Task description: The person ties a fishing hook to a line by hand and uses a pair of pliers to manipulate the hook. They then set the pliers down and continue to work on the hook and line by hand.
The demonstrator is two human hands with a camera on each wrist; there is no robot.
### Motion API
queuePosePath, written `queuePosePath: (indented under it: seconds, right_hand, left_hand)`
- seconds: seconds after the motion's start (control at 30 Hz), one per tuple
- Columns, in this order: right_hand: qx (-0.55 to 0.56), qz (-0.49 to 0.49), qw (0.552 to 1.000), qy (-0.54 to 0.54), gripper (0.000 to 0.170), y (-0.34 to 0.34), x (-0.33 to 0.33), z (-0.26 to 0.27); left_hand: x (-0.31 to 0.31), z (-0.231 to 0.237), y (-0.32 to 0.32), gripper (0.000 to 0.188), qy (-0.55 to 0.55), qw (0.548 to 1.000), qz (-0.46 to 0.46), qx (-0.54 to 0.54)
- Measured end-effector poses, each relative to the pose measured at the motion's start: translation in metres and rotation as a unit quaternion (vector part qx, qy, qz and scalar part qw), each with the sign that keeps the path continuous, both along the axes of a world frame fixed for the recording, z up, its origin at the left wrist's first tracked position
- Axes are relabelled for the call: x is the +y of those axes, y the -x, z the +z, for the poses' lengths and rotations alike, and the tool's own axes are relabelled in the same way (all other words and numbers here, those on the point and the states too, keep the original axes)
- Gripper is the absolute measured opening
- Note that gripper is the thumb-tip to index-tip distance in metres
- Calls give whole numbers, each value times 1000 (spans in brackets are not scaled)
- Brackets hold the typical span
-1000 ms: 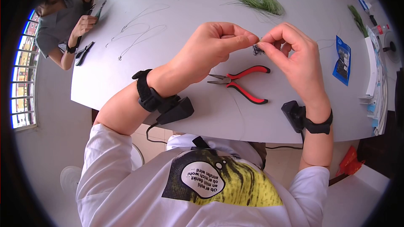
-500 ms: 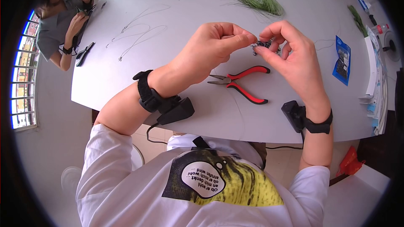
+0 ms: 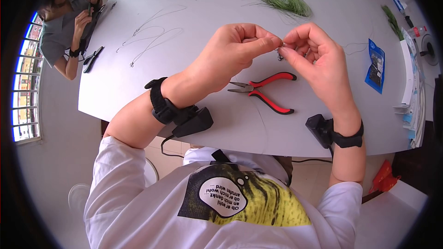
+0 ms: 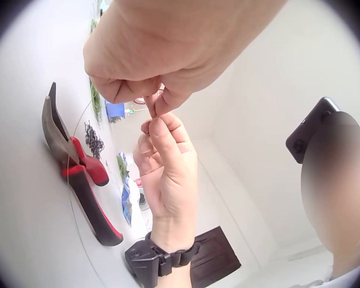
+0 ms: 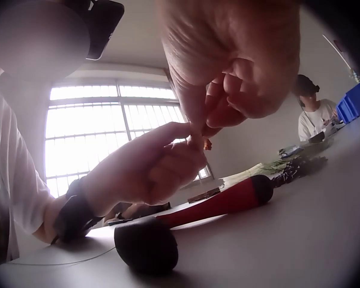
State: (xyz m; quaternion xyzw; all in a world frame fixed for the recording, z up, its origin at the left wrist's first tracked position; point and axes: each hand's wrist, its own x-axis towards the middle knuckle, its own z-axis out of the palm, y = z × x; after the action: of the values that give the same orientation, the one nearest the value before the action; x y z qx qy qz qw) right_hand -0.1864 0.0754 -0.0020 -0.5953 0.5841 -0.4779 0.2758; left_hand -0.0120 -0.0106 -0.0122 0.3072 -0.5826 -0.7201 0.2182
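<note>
Pinching hidden pc, can't ID, w/ L hand (image 3: 233,53) & R hand (image 3: 320,57), tips tog.

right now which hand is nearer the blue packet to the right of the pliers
Right. The right hand is left of the blue packet, with a gap between; the left hand is farther left, beyond the right hand.

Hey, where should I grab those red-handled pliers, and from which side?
I'd take the pliers around both handles, coming in from your right: they lie flat on the table, jaws pointing left, handles splayed apart toward the right.
</note>
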Motion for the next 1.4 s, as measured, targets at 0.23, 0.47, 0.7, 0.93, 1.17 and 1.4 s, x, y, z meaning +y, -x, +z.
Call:
queuePosePath:
  seconds: [0.23,0.47,0.7,0.93,1.17,1.4]
  right_hand:
    - [100,-26,993,55,7,0,2,6]
    - [182,-17,977,106,8,2,1,6]
    - [181,-19,977,111,9,1,1,6]
    - [167,-28,981,98,10,1,2,7]
    - [140,-22,987,79,12,3,1,6]
    - [-54,82,992,-85,48,8,4,1]
  left_hand:
    - [-1,0,0,21,8,1000,4,-10]
    - [-1,0,-1,21,8,1000,-4,-9]
    - [-3,1,-2,21,29,999,-3,-18]
    - [-3,2,-3,21,28,999,-2,-18]
    - [-3,1,-2,22,40,999,0,-23]
    - [-2,4,-2,21,48,999,4,-8]
